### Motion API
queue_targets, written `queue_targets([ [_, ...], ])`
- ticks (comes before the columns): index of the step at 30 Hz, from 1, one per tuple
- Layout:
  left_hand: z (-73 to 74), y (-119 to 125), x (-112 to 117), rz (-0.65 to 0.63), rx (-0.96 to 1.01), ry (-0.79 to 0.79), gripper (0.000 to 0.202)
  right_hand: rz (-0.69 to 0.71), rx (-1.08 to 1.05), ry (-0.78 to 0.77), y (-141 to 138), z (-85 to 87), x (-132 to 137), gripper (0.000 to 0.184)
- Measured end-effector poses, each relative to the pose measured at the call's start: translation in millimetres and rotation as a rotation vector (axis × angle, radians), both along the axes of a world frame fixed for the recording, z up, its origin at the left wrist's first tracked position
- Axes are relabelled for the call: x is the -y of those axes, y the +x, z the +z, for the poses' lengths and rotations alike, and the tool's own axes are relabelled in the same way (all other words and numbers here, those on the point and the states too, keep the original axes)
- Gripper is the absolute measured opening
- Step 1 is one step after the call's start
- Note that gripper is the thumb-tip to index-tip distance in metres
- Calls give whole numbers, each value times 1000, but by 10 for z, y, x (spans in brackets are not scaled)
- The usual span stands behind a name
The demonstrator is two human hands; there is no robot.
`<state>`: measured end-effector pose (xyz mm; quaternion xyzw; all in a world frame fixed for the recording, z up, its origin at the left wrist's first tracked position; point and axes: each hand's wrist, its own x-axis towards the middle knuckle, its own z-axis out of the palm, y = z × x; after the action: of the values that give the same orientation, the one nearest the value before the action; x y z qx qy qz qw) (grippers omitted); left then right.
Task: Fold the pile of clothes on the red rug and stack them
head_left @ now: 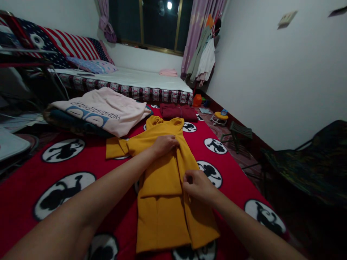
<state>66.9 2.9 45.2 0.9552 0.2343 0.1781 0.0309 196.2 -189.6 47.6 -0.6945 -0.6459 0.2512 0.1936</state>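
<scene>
The left hand [165, 144] is pinched shut on the folded-over edge of a mustard-yellow garment [162, 209], which lies flat on a red blanket [235, 173]. Nearer the hem, the right hand [196, 186] clamps the same fold. Beyond the left hand lies a folded maroon cloth [177, 112].

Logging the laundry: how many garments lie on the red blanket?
3: yellow garment at centre, pink printed top at left, maroon garment beyond; more may hide under the top.

head cam | worn high | faces forward-down | close over red blanket [235, 177] | one view
</scene>
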Motion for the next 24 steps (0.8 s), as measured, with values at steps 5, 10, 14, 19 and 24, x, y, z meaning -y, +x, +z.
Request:
queue_targets([
  [5,178,-155,13,39,119,6,22,-28,-233,74,32,107,43,9],
  [10,179,-316,97,63,-5,13,25,108,-179,105,-118,118,52,10],
  [14,8,-423,218,82,-41,7,24,102,7,297,-126,38,18,14],
  [19,-119,-676,381,58,78,-94,20,321,267,292,21,-24,-71,58],
  [24,-83,-1349,390,263,305,-80,24,347,150,288,170,39,-306,31],
])
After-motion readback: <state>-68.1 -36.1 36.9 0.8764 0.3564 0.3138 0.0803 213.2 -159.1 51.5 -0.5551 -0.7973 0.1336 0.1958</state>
